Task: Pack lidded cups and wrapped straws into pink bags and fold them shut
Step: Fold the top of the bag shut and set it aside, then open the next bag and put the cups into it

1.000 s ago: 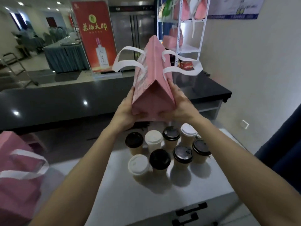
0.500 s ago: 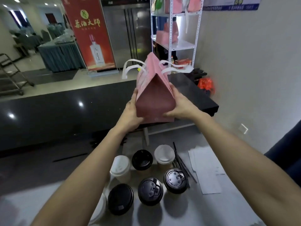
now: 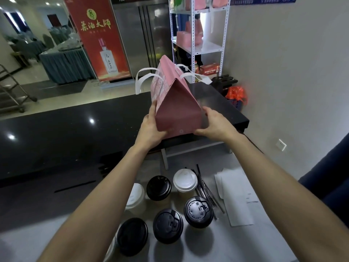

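Pink bag (image 3: 176, 108) gripped between left hand (image 3: 151, 127) and right hand (image 3: 213, 123) fingers (image 3: 207, 111).

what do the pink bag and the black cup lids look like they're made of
Pink bag: matte paper, judging by its sharp creases and flat folded end; its white handles look like flat paper strips. Black cup lids: probably moulded plastic, with raised lettering and a slight sheen.

Pink bag (image 3: 175, 103) with white handles (image 3: 144, 78); black (image 3: 200, 211) and white lids (image 3: 185, 180); grey desk (image 3: 226, 246).
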Available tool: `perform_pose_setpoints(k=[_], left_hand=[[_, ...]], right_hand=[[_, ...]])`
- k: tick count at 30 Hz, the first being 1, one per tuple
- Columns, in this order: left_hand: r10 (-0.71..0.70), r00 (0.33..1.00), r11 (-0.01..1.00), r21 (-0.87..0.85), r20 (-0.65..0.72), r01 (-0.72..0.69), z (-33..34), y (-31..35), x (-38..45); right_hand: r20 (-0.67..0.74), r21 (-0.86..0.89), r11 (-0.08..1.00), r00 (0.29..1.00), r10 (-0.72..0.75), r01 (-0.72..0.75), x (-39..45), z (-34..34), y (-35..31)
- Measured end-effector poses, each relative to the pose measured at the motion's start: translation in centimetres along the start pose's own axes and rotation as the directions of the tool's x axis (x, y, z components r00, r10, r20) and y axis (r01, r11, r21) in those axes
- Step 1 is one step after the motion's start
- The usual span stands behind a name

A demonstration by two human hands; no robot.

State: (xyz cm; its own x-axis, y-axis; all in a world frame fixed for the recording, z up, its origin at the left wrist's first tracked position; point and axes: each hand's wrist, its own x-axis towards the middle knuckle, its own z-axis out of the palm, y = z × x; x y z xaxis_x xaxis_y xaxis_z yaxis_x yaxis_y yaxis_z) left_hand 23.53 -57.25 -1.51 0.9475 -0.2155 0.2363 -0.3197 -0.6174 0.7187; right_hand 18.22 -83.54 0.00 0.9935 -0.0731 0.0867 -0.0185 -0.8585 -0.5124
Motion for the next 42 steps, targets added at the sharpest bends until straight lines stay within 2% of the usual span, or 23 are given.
perform_pose_setpoints(k=[2,4,8,11,14,21,25,28,34,38,42], left_hand=[[-0.036,0.999,0.999,0.013,0.008,0.036,-0.9,-0.1,-0.8],[-0.066,0.998,0.995,0.08,-0.001,0.066,-2.1,-0.4,-2.4],[-0.031,0.998,0.914,0.406,0.056,0.005,-6.0,-2.8,-7.3],[-0.167,0.972,0.788,0.615,0.165,0.031,-9.2,-5.3,-11.5],[-0.295,0.936,0.721,0.688,0.194,0.085,-12.4,-8.1,-15.7],[-0.399,0.91,0.679,0.702,0.109,0.213,-20.8,-14.6,-24.2],[-0.37,0.928,0.701,0.669,0.045,0.247,-27.7,-18.2,-29.3],[-0.294,0.956,0.746,0.628,0.012,0.222,-33.8,-21.1,-33.3],[-0.138,0.98,0.871,0.454,-0.146,0.19,-46.7,-25.9,-39.7],[-0.095,0.958,0.87,0.444,-0.272,0.213,-53.1,-29.4,-42.7],[-0.136,0.941,0.871,0.414,-0.31,0.262,-56.5,-32.5,-44.8]], right_hand=[[0.028,-0.111,0.994,0.999,0.02,-0.017,-2.6,0.3,0.2],[0.128,-0.192,0.981,0.992,0.018,0.007,-5.0,1.2,0.0],[0.308,-0.19,0.973,0.949,-0.066,0.129,-8.2,4.3,-2.7],[0.356,-0.171,0.961,0.923,-0.143,0.215,-8.7,6.6,-5.9],[0.377,-0.14,0.949,0.902,-0.212,0.282,-9.1,8.8,-9.7],[0.413,-0.07,0.911,0.843,-0.344,0.406,-11.5,15.8,-20.3],[0.433,-0.037,0.893,0.812,-0.39,0.448,-13.8,21.4,-28.3],[0.444,-0.014,0.892,0.802,-0.399,0.451,-16.2,26.7,-35.1],[0.442,0.065,0.925,0.82,-0.362,0.374,-21.6,35.1,-48.5],[0.297,0.207,0.931,0.887,-0.352,0.3,-23.1,37.8,-56.4],[0.177,0.194,0.946,0.939,-0.293,0.259,-22.4,38.5,-63.8]])
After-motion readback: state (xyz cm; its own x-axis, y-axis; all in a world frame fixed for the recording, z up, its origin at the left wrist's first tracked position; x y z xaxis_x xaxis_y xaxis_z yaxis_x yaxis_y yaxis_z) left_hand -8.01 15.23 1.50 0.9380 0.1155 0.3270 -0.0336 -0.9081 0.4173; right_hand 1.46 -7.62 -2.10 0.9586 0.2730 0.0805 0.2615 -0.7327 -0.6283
